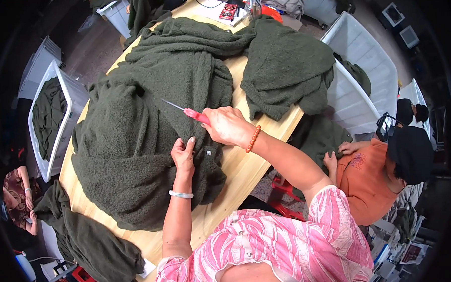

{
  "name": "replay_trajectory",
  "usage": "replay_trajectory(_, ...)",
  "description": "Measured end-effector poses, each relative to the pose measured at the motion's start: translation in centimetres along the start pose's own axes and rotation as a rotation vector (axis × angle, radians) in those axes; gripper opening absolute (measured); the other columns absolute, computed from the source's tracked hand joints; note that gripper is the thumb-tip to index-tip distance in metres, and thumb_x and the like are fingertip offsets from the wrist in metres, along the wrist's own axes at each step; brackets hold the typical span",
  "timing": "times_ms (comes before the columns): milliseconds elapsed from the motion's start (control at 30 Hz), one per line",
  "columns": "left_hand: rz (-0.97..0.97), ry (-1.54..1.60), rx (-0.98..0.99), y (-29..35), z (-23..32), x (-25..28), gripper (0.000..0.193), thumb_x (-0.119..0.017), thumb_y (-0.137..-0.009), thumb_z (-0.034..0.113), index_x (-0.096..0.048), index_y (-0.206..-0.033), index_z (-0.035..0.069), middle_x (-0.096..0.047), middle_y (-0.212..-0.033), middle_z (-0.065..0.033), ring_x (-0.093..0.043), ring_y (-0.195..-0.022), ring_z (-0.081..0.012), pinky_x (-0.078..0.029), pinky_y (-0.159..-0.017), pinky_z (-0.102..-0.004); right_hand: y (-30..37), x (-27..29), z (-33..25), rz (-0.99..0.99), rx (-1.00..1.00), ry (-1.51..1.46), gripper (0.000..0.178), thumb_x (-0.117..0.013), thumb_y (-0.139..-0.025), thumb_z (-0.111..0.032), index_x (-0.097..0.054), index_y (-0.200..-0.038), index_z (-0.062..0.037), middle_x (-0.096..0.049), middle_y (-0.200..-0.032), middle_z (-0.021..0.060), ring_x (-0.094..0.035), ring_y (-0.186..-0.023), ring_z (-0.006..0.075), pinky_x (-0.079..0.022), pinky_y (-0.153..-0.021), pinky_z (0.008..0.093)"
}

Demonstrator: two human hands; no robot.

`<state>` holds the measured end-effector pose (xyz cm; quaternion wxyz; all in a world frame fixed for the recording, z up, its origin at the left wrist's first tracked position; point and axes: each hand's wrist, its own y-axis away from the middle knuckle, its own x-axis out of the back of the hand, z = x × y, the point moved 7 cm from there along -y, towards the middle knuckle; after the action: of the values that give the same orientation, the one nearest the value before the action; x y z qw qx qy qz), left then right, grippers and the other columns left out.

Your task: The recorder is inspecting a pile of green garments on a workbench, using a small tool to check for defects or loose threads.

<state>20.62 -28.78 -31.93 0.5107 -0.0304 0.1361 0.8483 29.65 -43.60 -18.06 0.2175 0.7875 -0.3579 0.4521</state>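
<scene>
Near the middle of the frame, the right hand (227, 125) is closed around the red handle of a pair of thread snips (184, 111), whose thin blade points toward the upper left over a dark green fleece garment (136, 144). The left hand (184, 155) lies just below it, fingers pressed flat on the fleece beside a small silver snap button (208, 152), gripping nothing. The garment is spread across the wooden tabletop (246, 170), with a second green piece (287, 69) at upper right. The blade tip sits close to the thick pile, so a slip could likely nick the fabric, or the nearby left fingers.
</scene>
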Motion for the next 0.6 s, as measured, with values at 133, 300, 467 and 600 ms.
replay_trajectory(133, -0.021, -0.017, -0.021, 0.0, -0.3, 0.0, 0.012, -0.071, -0.090, 0.009, -0.062, -0.083, 0.008, -0.059, -0.074, 0.0067, -0.047, -0.061, -0.0027, -0.037, -0.056, -0.0204, 1.6, -0.3, 0.4, 0.001, -0.010, 0.006, 0.020, -0.061, -0.088, -0.022, -0.058, -0.095, -0.0033, -0.068, -0.084, 0.0214, -0.066, -0.085, 0.0431, -0.052, -0.076, 0.0531)
replay_trajectory(300, 0.016, -0.018, -0.015, -0.4, -1.3, 0.7, 0.014, -0.071, -0.090, 0.010, -0.061, -0.081, 0.008, -0.059, -0.075, 0.0063, -0.047, -0.062, -0.0030, -0.039, -0.056, -0.0210, 9.3, -1.0, 1.7, -0.207, -0.087, 0.028, 0.024, -0.060, -0.091, -0.027, -0.059, -0.102, -0.0058, -0.068, -0.084, 0.0209, -0.066, -0.083, 0.0437, -0.050, -0.078, 0.0534)
replay_trajectory(467, -0.032, 0.016, 0.031, -1.0, -1.2, 1.3, 0.008, -0.071, -0.089, 0.009, -0.065, -0.089, 0.005, -0.064, -0.082, 0.0043, -0.054, -0.072, -0.0040, -0.045, -0.068, -0.0224, 15.3, -1.1, 2.5, -0.420, -0.177, -0.143, 0.028, -0.062, -0.092, -0.030, -0.060, -0.105, -0.0048, -0.066, -0.078, 0.0225, -0.065, -0.078, 0.0425, -0.052, -0.073, 0.0507)
replay_trajectory(600, -0.028, -0.180, -0.027, -2.7, 1.0, 0.2, 0.027, -0.073, -0.088, 0.015, -0.065, -0.111, 0.002, -0.066, -0.095, 0.0003, -0.057, -0.081, -0.0056, -0.046, -0.073, -0.0220, 15.6, 0.0, 3.0, -0.239, -0.192, -0.160, 0.028, -0.063, -0.092, -0.026, -0.061, -0.110, -0.0050, -0.066, -0.076, 0.0220, -0.066, -0.074, 0.0421, -0.053, -0.069, 0.0484)
